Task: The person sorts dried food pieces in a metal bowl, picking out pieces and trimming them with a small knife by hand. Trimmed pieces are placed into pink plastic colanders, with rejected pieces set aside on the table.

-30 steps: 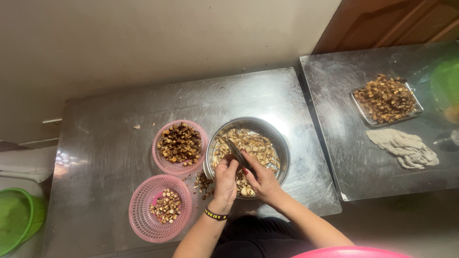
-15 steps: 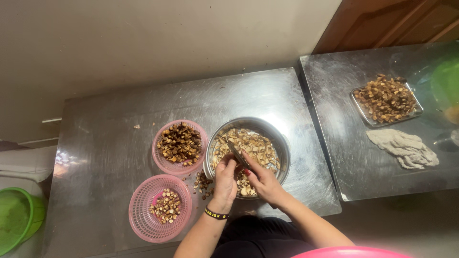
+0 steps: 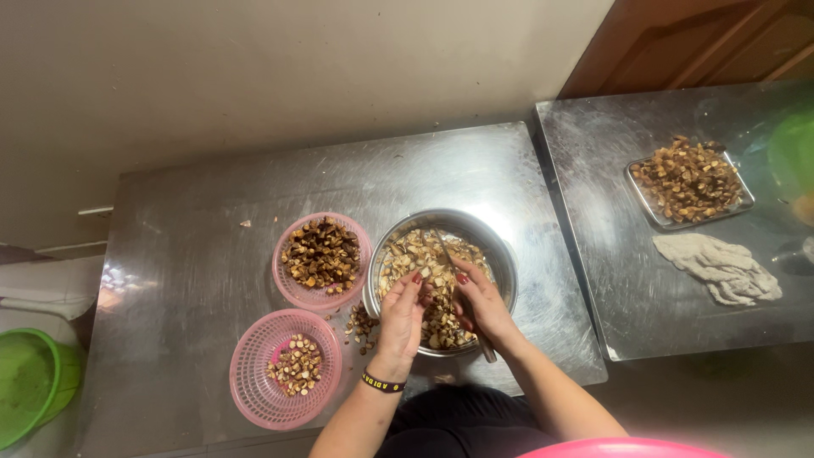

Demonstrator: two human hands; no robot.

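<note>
A round metal bowl (image 3: 500,254) full of pale brown nut-like pieces stands on the steel table (image 3: 203,271). Both my hands are over it. My left hand (image 3: 400,315) pinches a single piece above the heap. My right hand (image 3: 482,307) grips a knife (image 3: 448,254) whose blade points away over the bowl, with the handle end showing below my wrist. A black wristband sits on my left wrist.
A pink basket (image 3: 360,246) of dark pieces stands left of the bowl. A second pink basket (image 3: 254,399) with a few cut pieces is nearer. Loose pieces (image 3: 360,326) lie between. On the right table are a metal tray (image 3: 653,212) of pieces and a cloth (image 3: 721,267). A green bin (image 3: 34,382) is far left.
My hands shifted slightly over the bowl; the knife blade swung from pointing up-left to lying more upright between them. Baskets and bowl stayed put.
</note>
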